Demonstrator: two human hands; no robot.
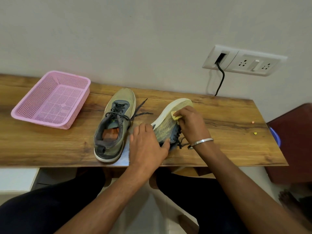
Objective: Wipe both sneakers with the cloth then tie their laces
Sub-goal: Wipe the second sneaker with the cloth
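While the left hand (148, 146) grips the tilted sneaker (168, 125) at its heel, the right hand (192, 124) pinches the yellow cloth (175, 116) against its upper; the other sneaker (114, 125) stands at nine o'clock, laces loose.

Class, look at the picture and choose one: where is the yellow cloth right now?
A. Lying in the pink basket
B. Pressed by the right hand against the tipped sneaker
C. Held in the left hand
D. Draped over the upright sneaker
B: the right hand pinches the yellow cloth against the side of the tipped sneaker, which the left hand steadies at the heel.
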